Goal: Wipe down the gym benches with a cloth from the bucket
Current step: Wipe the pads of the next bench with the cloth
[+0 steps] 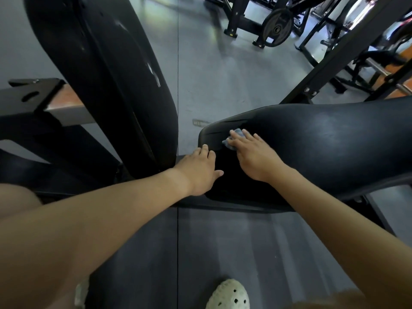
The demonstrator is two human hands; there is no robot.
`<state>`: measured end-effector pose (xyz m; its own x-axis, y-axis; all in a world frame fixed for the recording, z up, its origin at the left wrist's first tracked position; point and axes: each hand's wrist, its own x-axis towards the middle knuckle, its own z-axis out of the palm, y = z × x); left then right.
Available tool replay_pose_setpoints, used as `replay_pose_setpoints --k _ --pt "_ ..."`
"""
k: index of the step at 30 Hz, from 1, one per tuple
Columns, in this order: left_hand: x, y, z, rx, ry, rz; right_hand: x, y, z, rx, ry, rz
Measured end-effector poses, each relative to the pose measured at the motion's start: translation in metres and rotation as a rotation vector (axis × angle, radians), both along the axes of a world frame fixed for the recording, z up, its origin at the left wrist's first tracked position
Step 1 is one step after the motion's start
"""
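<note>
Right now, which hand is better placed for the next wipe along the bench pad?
Right. The right hand presses the blue cloth on the bench pad; the left hand rests bare on the pad's end.

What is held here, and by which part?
Nothing gripped: the right hand presses the small blue cloth flat onto the black padded bench; the left hand rests on its end.

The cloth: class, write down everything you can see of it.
The cloth is small, pale blue and crumpled, looking like soft fabric. Most of it is hidden under the right hand, whose straight fingers press it against the black padded bench near its narrow end. Only its edges show.
</note>
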<state>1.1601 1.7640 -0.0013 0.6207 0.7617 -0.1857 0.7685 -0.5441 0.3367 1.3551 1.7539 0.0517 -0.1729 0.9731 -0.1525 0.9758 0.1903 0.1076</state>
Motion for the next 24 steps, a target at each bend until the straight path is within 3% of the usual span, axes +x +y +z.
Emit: replay_pose_setpoints --k 5,11,21,24 --pt "0.000 0.000 0.000 -0.010 -0.009 0.000 0.002 -0.032 0.000 -0.090 -0.002 0.161" --pt "0.000 0.001 0.002 -0.007 0.018 -0.005 0.008 -0.036 0.005 -0.004 0.049 0.040" --pt "-0.002 -0.005 0.002 0.046 0.027 -0.011 0.003 -0.086 0.013 -0.077 0.100 0.232" --pt "-0.003 -0.008 -0.001 0.052 0.034 -0.011 0.021 -0.076 0.020 0.027 0.112 0.122"
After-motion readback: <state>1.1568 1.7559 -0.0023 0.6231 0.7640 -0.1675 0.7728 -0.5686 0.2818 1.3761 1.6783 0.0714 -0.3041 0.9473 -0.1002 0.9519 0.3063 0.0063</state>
